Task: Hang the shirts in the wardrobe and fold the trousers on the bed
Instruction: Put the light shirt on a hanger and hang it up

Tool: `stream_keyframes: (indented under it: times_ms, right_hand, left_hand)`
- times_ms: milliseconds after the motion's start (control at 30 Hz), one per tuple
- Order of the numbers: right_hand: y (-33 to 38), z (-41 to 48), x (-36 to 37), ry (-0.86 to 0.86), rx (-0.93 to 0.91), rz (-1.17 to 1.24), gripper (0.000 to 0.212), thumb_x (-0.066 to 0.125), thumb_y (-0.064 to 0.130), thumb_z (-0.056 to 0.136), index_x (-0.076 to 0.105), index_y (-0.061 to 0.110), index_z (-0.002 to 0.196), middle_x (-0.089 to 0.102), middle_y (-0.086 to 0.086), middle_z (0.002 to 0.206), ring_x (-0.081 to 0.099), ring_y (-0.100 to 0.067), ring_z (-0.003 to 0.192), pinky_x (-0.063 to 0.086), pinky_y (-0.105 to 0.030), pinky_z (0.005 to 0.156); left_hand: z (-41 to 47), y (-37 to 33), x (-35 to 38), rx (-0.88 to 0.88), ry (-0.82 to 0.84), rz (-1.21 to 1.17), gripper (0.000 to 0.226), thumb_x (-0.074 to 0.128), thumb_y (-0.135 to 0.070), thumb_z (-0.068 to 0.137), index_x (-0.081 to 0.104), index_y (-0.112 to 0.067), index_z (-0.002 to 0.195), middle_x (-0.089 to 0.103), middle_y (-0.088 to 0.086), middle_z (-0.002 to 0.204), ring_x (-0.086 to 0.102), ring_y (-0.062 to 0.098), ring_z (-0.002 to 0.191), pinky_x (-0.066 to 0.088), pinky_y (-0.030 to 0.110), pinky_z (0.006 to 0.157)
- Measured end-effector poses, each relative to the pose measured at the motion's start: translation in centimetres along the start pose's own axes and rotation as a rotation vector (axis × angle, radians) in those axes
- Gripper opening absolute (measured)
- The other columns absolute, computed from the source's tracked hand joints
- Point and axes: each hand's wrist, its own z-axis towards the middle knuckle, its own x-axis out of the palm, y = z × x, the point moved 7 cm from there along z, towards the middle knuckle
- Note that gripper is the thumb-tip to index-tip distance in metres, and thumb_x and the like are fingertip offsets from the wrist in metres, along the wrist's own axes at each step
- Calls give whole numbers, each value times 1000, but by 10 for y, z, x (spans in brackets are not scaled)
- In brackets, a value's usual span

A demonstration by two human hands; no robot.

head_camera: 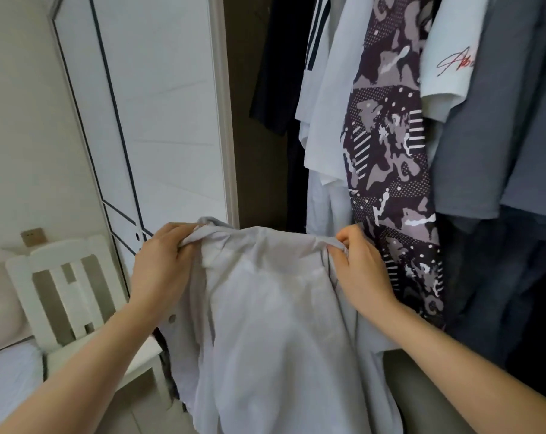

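Both hands hold a pale grey shirt (274, 324) up at lower centre of the frame; the left hand (163, 264) bunches its top edge in curled fingers; the right hand (357, 267) pinches the opposite shoulder; hanging shirts (387, 151) fill the wardrobe (252, 104) at upper right; a white chair (65, 286) stands lower left.

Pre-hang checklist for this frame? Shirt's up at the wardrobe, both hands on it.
1. Left hand grips one shoulder of the pale shirt: ok.
2. Right hand pinches the other shoulder: ok.
3. Hanger inside the shirt: cannot tell, none visible.
4. Wardrobe door open: ok.
5. Free rail space beside the patterned shirt: cannot tell, rail out of frame.
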Motion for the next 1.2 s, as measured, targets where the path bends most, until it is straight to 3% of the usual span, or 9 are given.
stream_keyframes:
  times_ms: [133,200,267,367,567,867,1000,1067,1200]
  right_hand:
    - [-6,7,3,64,20,-68,10,50,25,99,47,20,92,53,3,74,54,-24,67,50,-48,64]
    - [-5,14,5,100,13,-117,9,53,27,98,48,20,93,56,4,75,56,-24,70,51,-43,65]
    - [-2,20,9,149,1,-178,10,56,31,95,51,22,96,62,2,85,60,-25,79,51,-39,69]
    - [13,31,15,191,-51,-244,6,57,35,93,57,28,93,67,7,90,62,-20,86,53,-35,73]
    - [97,81,7,135,-236,-173,12,47,29,98,59,27,98,64,6,89,61,-14,79,57,-40,70]
    - [217,219,-16,-82,-347,-216,16,47,14,97,59,9,107,61,-8,94,60,-24,83,55,-42,78]
    - [250,288,-19,-155,-395,-359,16,46,4,92,56,5,105,59,-13,105,55,-27,92,49,-37,74]
    - [262,321,-17,-189,-444,-492,25,47,4,93,54,3,117,54,-16,119,50,-32,109,45,-37,86]
    - [277,372,-4,-176,-524,-817,28,46,8,95,50,0,122,52,-20,123,49,-32,112,42,-35,84]
  left_hand:
    - [16,-31,-3,-21,-75,-170,42,45,-7,91,70,-40,98,67,-31,89,60,-9,90,40,3,71]
    - [28,-48,-6,8,-106,-181,38,45,-9,91,72,-32,102,67,-31,91,59,-12,90,39,1,70]
    - [41,-62,-8,40,-127,-181,36,46,-9,90,73,-30,101,69,-26,91,61,-3,89,41,4,71]
    - [60,-79,-8,66,-133,-214,35,46,-11,89,72,-33,97,71,-19,89,64,3,88,51,23,79]
    - [102,-88,-3,138,-137,-143,31,48,-16,97,72,-36,102,71,-16,90,65,8,87,56,40,82]
    - [181,-89,-14,354,-239,124,28,51,-20,99,72,-34,112,75,-7,101,67,22,91,53,37,73]
    - [209,-108,-26,624,-333,313,23,57,-17,95,75,-25,106,75,-3,89,61,28,88,49,39,70]
    - [218,-119,-27,795,-393,436,22,59,-21,90,77,-22,102,75,-3,87,62,31,93,47,43,78]
    - [239,-122,-19,1031,-400,539,20,75,-17,85,78,-22,104,76,-2,97,62,32,113,40,47,104]
